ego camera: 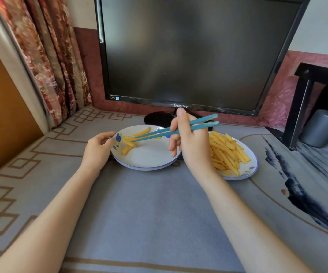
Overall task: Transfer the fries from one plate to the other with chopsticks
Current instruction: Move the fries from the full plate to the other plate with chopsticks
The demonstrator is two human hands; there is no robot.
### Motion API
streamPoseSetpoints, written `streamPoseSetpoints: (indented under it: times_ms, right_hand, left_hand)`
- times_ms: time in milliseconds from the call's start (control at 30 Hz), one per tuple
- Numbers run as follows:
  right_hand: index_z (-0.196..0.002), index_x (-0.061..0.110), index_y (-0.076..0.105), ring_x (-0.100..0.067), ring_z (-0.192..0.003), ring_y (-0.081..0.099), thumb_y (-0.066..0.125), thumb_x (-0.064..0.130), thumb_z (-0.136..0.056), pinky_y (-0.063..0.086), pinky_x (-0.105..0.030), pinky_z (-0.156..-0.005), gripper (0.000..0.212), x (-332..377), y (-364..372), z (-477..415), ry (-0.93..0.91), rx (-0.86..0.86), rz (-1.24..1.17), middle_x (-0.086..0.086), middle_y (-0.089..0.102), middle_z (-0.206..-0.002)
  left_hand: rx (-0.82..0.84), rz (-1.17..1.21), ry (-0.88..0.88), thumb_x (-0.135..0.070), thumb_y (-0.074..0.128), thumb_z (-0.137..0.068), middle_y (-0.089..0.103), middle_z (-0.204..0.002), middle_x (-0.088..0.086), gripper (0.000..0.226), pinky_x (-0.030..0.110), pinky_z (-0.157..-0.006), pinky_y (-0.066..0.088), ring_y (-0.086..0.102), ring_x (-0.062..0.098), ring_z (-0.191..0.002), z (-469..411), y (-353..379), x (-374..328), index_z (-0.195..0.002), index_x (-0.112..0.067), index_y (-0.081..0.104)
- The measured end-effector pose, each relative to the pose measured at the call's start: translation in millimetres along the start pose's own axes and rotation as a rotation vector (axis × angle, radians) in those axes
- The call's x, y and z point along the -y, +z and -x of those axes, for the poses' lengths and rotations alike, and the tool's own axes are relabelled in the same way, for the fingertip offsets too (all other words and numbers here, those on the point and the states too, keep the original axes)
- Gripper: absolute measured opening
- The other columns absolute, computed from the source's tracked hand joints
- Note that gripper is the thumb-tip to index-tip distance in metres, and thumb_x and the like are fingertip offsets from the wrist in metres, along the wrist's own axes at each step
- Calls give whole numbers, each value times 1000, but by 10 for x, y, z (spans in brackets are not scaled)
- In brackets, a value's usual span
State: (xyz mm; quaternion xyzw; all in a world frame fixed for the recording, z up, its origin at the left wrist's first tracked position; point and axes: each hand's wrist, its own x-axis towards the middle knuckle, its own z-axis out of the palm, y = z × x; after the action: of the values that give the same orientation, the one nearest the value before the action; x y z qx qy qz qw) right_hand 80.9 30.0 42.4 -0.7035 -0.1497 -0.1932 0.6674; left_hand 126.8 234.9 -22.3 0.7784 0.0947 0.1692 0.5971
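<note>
Two white plates with blue rims sit side by side on the grey mat. The left plate holds a few fries. The right plate carries a big pile of fries. My right hand grips a pair of teal chopsticks whose tips reach over the left plate and touch a fry there. My left hand holds the left plate's left rim with thumb and fingers.
A black monitor on a round stand rises right behind the plates. A patterned curtain hangs at the left. A black frame and a grey cylinder stand at the right, beyond the mat.
</note>
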Motion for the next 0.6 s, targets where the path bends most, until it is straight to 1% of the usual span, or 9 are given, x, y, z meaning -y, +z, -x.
streamPoseSetpoints:
  times_ms: [67,133,200,267,333,500,533,600]
  right_hand:
    - [-66,13,50,-19,-35,45,38,29,-103,35,-19,-36,42,31,-66,11,0,-26,-15,-21,50,-49]
    - [-65,13,50,-19,-33,45,38,29,-103,33,-16,-35,43,62,-140,18,2,-66,-31,-16,51,-45]
    - [-67,11,49,-19,-31,45,38,28,-103,32,-16,-35,42,102,-234,30,7,-111,-51,-10,50,-41]
    - [-68,9,48,-19,-29,43,39,27,-103,31,-15,-35,40,146,-350,59,14,-158,-60,-9,47,-39]
    - [-68,10,49,-21,-29,41,39,28,-103,31,-16,-36,40,179,-479,95,11,-206,-44,-10,47,-39]
    - [-67,12,48,-21,-29,41,38,29,-103,29,-23,-37,41,250,-864,194,6,-326,0,-6,48,-37]
    - [-67,12,48,-21,-29,41,39,29,-103,29,-22,-36,41,271,-945,215,-1,-351,4,-6,48,-36]
    - [-67,11,48,-20,-29,41,38,27,-103,30,-19,-35,41,316,-1099,253,-18,-392,18,-7,48,-36]
  left_hand:
    - [0,0,-2,-10,50,-94,66,-106,5,28,28,-82,46,61,17,-96,-3,-3,-1,-119,-9,63]
    - [0,-5,-6,-10,49,-94,65,-105,4,28,26,-80,45,61,16,-96,5,-4,-6,-119,-10,63]
    - [0,-1,-4,-10,49,-95,65,-106,5,29,22,-75,46,61,16,-94,12,0,-11,-119,-9,63]
    - [-5,0,-4,-10,48,-95,65,-104,3,28,16,-66,44,60,14,-90,22,9,-22,-119,-9,63]
    - [-13,-5,-6,-10,48,-96,63,-103,2,28,14,-63,42,60,12,-87,27,13,-32,-120,-9,62]
    - [-16,-16,-13,-11,47,-96,63,-103,2,29,15,-61,42,59,7,-81,37,17,-45,-120,-11,62]
    - [-13,-19,-14,-11,47,-96,63,-103,2,29,16,-63,43,59,9,-84,38,14,-44,-121,-10,61]
    - [-7,-28,-14,-11,47,-95,63,-105,1,31,21,-72,45,59,14,-93,40,4,-45,-123,-10,61]
